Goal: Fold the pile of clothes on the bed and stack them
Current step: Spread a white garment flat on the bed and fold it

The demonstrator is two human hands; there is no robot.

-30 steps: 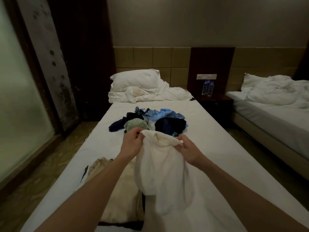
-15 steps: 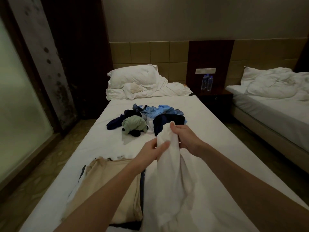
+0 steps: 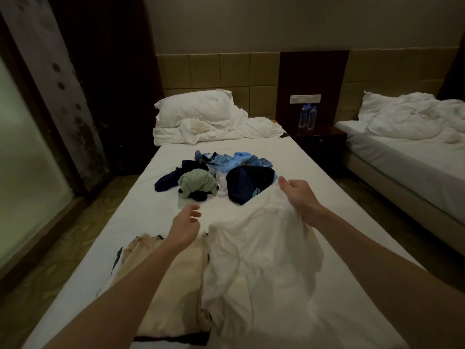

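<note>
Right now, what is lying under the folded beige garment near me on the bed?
Under the beige garment a dark folded piece shows along its near edge and left side, resting on the bed. How many pieces lie beneath is covered.

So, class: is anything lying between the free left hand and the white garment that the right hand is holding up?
Nothing visible: only bare sheet separates the left hand from the white garment.

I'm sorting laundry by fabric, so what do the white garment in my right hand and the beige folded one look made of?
White garment: thin, soft, matte cloth, probably cotton knit; it hangs limp in loose folds from the right hand. Beige folded garment: matte, seemingly somewhat heavier fabric, lying flat with crisp edges; the exact fibre cannot be told.
</note>
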